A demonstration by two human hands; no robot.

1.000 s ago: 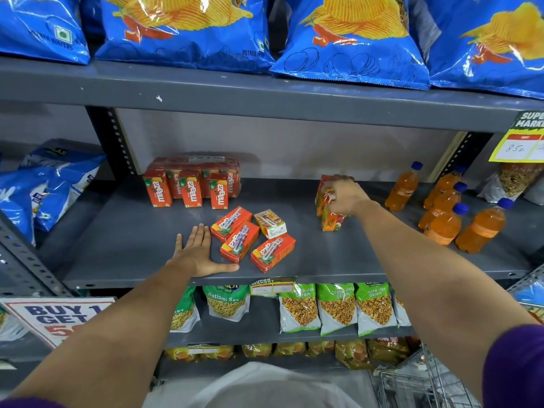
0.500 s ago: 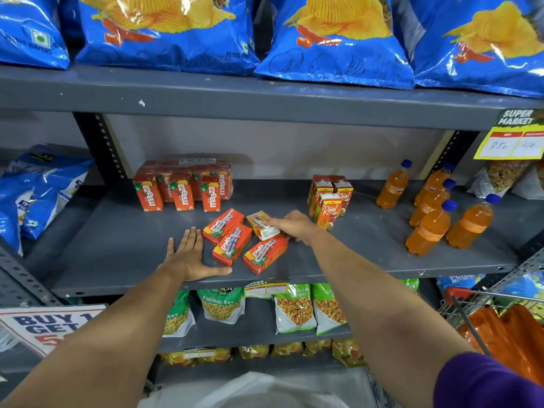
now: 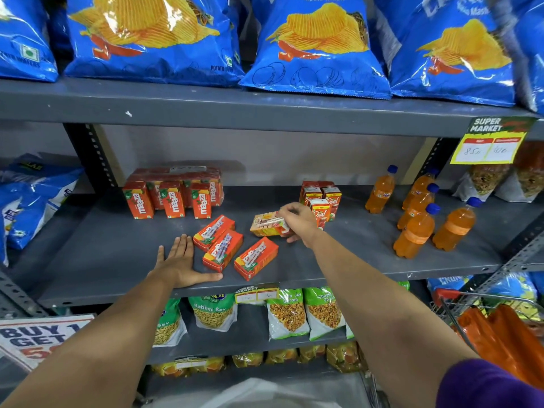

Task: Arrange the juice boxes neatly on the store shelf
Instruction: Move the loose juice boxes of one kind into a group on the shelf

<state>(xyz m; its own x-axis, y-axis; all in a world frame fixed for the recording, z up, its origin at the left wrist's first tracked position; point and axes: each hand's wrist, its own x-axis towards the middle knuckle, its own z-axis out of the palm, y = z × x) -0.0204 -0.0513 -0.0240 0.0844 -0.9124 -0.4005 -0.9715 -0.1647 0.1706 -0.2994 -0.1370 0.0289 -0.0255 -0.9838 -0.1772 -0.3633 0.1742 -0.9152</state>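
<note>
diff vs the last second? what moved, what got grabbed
The right hand left the standing Real boxes, came back toward the person, and took hold of the pale juice box, now lifted off the shelf. Unchanged: left hand flat on the shelf, three orange boxes lying flat, Maaza boxes upright.

Left hand (image 3: 179, 265) flat, palm down on the grey shelf (image 3: 88, 260), fingers together, thumb spread along the front edge. Right hand (image 3: 297, 220) raised just above the shelf, fingers closed around a juice box (image 3: 266, 225). Both forearms stretched forward, bare.
</note>
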